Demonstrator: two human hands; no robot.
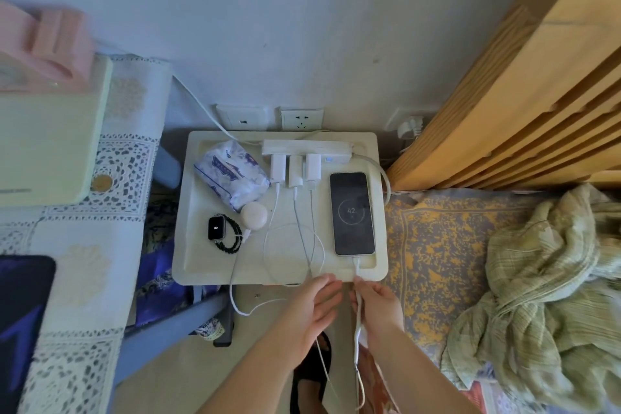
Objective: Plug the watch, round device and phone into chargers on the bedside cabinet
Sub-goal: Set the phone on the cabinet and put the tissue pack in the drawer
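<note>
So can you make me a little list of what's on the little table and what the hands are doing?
phone: flat on the cabinet, right side, screen lit showing 42, cable in its near end
watch: left side, screen lit, beaded band
round device: white, beside the watch
power strip: at the back, three white chargers plugged in
tissue pack: back left
left hand: open, at the near edge by thin cables
right hand: fingers on the phone's cable

L hand (311, 304) bare | R hand (378, 307) bare | forearms unsleeved, no rings/watch
</note>
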